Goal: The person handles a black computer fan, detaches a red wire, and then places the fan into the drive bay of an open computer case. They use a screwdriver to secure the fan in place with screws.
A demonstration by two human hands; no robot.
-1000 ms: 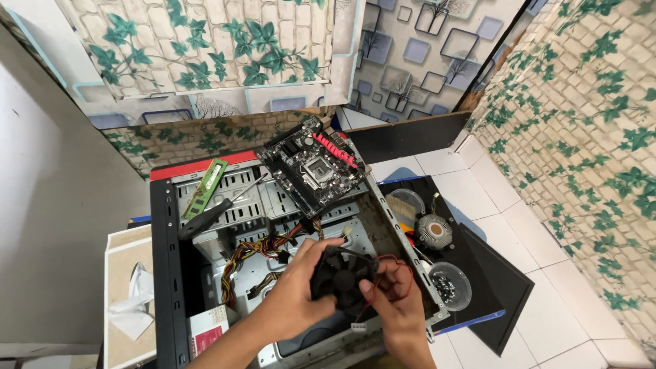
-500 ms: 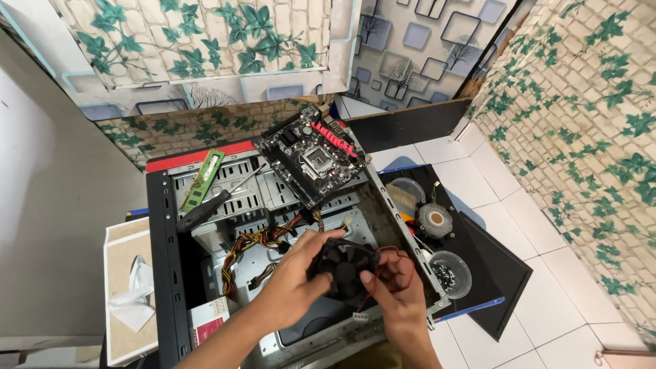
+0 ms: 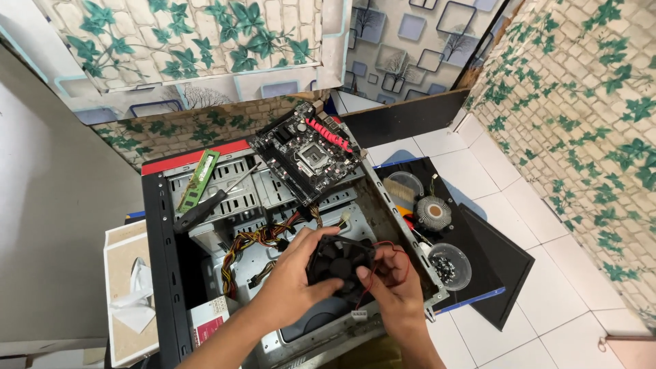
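Note:
My left hand [image 3: 295, 283] and my right hand [image 3: 394, 287] both hold a black square case fan [image 3: 339, 263] above the open computer case [image 3: 164, 273]. Left fingers wrap the fan's top and left side; right fingers pinch its lower right edge. A thin red and black wire [image 3: 396, 254] with a white plug [image 3: 358, 315] trails from the fan. Inside the case lie bundled orange and yellow cables [image 3: 256, 240].
A black motherboard [image 3: 307, 150] rests tilted on the case's far corner. A green memory stick [image 3: 199, 180] and a screwdriver [image 3: 205, 208] lie on the drive bay. A round heatsink cooler [image 3: 434, 212], a bowl of screws [image 3: 448, 265] and a black side panel [image 3: 499, 273] sit on the right. White tiled floor beyond.
The view has shifted slightly. My hands have turned the fan a little and keep hold of it over the case.

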